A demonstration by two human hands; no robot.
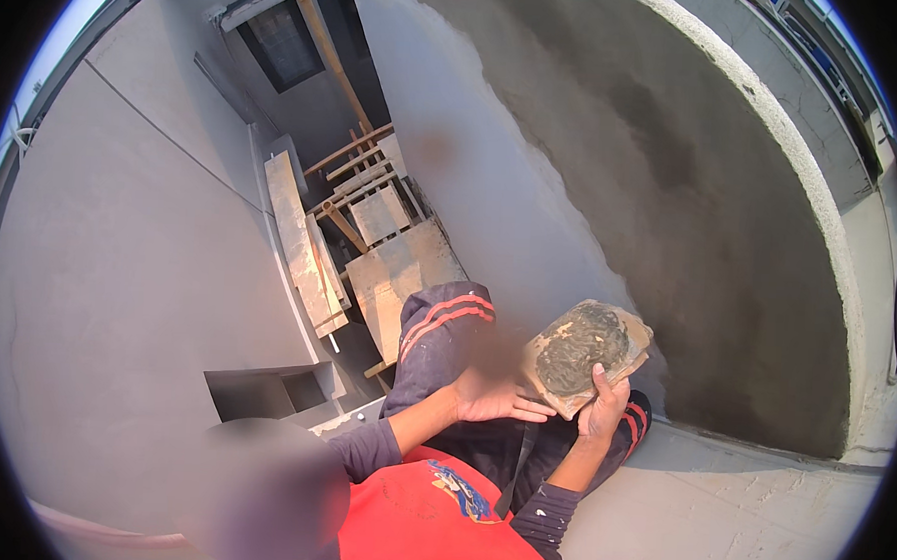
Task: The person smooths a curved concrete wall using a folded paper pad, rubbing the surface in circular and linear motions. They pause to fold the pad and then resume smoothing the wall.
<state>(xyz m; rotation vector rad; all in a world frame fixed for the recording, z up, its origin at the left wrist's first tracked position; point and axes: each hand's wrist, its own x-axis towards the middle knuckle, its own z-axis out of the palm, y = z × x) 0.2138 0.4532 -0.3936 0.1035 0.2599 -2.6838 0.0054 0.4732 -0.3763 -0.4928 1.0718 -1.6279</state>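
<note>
My right hand (601,407) is closed on a small worn board (555,370), its thumb over the near edge. A patch of dark grey, wet-looking mortar (591,341) lies on the board. My left hand (498,402) is palm up with fingers stretched out, at the board's lower left corner; I cannot tell whether its fingertips touch it. A blurred spot hides part of what lies just above that hand. My legs in dark trousers (437,320) with red stripes are behind the board and hands.
A wall (710,241) with dark, damp plaster beside paler plaster fills the right. A plain grey wall (109,265) with a small recess (238,396) is on the left. Between them, below me, are planks (404,268) and wooden poles (319,29). A pale ledge (709,502) is at lower right.
</note>
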